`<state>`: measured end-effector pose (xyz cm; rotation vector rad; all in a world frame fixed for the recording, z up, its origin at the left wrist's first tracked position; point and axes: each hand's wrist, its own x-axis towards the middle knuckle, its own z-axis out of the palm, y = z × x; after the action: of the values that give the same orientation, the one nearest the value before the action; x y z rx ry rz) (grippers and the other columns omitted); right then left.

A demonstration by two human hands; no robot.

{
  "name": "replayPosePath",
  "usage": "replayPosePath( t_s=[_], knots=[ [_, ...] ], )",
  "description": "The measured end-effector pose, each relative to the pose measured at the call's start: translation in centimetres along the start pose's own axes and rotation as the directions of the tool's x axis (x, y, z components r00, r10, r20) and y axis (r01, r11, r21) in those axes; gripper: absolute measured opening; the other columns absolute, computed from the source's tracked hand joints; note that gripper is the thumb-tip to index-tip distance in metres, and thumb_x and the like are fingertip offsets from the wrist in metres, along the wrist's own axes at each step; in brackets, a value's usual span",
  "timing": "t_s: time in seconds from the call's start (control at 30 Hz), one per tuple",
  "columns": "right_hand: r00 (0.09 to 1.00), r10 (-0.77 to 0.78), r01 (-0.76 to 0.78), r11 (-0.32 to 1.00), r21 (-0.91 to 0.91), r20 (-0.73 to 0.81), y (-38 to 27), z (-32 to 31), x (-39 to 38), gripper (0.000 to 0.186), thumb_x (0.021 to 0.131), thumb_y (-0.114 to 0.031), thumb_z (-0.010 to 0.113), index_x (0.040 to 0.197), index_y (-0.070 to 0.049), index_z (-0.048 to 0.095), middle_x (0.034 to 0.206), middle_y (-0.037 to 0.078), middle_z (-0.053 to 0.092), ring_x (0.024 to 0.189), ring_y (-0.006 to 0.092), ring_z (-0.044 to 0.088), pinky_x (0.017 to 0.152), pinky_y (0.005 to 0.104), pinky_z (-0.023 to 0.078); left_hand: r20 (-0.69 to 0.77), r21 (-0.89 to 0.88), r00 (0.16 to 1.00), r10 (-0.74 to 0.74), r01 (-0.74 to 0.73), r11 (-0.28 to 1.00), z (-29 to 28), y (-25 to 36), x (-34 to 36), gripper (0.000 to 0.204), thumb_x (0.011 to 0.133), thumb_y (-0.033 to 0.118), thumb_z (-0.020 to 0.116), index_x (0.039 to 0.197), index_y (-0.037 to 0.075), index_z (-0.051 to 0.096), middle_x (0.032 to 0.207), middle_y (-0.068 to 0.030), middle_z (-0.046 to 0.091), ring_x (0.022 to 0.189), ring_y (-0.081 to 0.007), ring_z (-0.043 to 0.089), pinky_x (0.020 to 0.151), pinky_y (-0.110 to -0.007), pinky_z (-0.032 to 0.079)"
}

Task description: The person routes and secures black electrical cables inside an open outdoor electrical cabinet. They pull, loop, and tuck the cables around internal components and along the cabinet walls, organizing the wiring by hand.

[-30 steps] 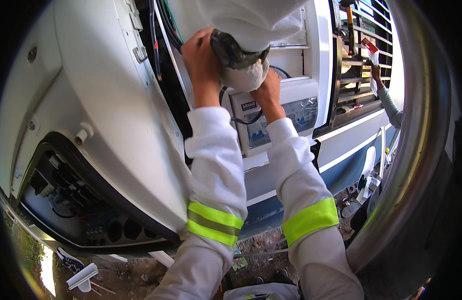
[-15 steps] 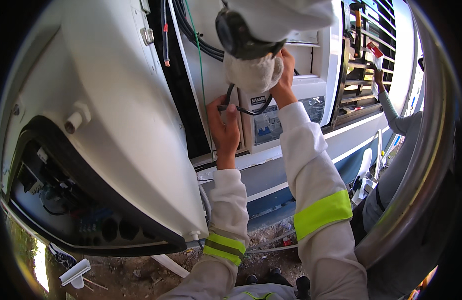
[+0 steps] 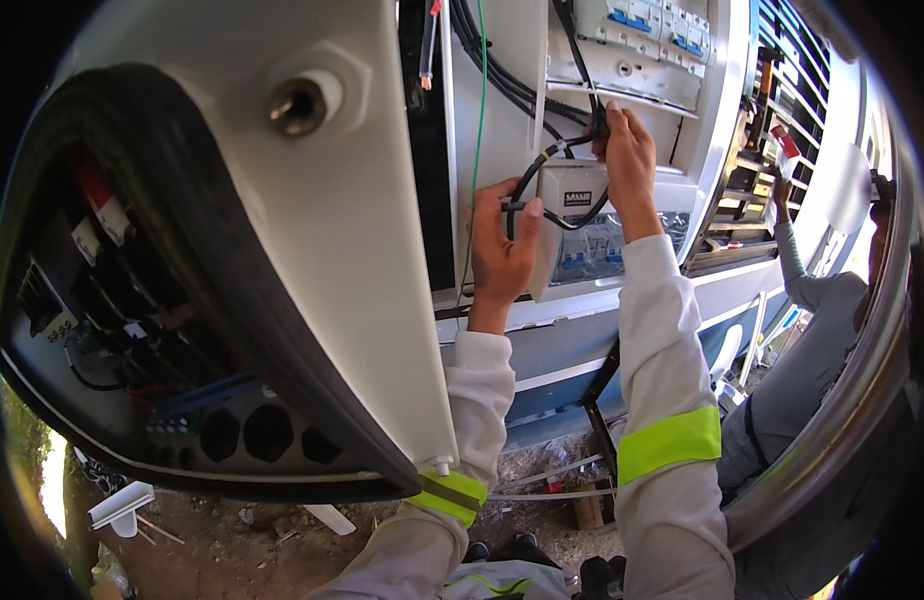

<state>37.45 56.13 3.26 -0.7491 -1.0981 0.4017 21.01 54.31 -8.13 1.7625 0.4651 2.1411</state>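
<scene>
A loop of black cable runs between my two hands in front of a white breaker box with a clear window. My left hand is closed on the cable's lower end, thumb against fingers, at the box's left edge. Higher up and to the right, my right hand pinches black cables just below the upper breaker panel; its fingertips are partly hidden. A thin green wire hangs beside my left hand. Further left dangles a dark cable end with red marking and bare copper.
A white cabinet door with a dark-gasketed compartment fills the left side. At right, a person reaches toward a slatted grille. A curved metal rim borders the right. White trim pieces lie on the dirt ground.
The blurred white and dark shape that covered the upper middle is gone, so the upper breakers and my right hand show. The view has shifted, and the cabinet door looms larger.
</scene>
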Motion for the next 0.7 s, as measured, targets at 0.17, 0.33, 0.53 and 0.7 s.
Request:
replayPosePath(
  t_s=[0.17,0.33,0.53,0.7],
  knots=[
    [0.991,-0.127,0.131,0.976,-0.174,0.037,0.1,-0.3,0.0,0.031,0.106,-0.034,0.058,0.100,-0.006,0.070,0.073,0.005,0.068,0.062,0.0133,0.055,0.062,0.0304,0.045,0.038,0.065,0.999,0.034,-0.036,0.997,0.2,-0.2,0.0,0.041,0.103,0.034,0.064,0.124,0.000,0.058,0.109,-0.0108,0.061,0.099,-0.0196,0.057,0.092,-0.033,0.044],
    [0.885,-0.466,0.341,0.633,-0.695,0.010,-0.1,-1.2,-2.5,0.016,0.104,-0.021,0.057,0.102,-0.009,0.067,0.073,0.019,0.067,0.072,0.0418,0.067,0.066,0.0462,0.051,0.026,0.014,0.999,0.045,-0.045,0.999,0.2,-0.3,-0.6,0.040,0.100,0.027,0.066,0.127,-0.001,0.055,0.114,-0.0141,0.059,0.102,-0.0246,0.057,0.093,-0.038,0.045],
    [0.836,-0.548,0.352,0.590,-0.727,-0.040,0.7,-2.9,-7.3,0.008,0.101,-0.015,0.060,0.101,-0.009,0.065,0.069,0.018,0.067,0.065,0.0418,0.066,0.058,0.0461,0.050,0.043,0.093,0.997,0.061,-0.065,0.994,-0.1,0.9,-0.8,0.047,0.091,0.008,0.056,0.136,-0.001,0.051,0.123,-0.0173,0.056,0.112,-0.0286,0.055,0.099,-0.039,0.044],
    [0.819,-0.570,0.353,0.600,-0.718,-0.074,2.1,-3.4,-9.2,0.010,0.103,-0.012,0.058,0.106,-0.005,0.065,0.067,0.019,0.065,0.061,0.0403,0.065,0.054,0.0435,0.048,0.033,0.477,0.953,0.303,-0.281,0.833,1.5,4.4,0.5,0.049,0.084,0.001,0.057,0.133,0.002,0.055,0.127,-0.0193,0.058,0.120,-0.0372,0.055,0.104,-0.046,0.043]
  ],
)
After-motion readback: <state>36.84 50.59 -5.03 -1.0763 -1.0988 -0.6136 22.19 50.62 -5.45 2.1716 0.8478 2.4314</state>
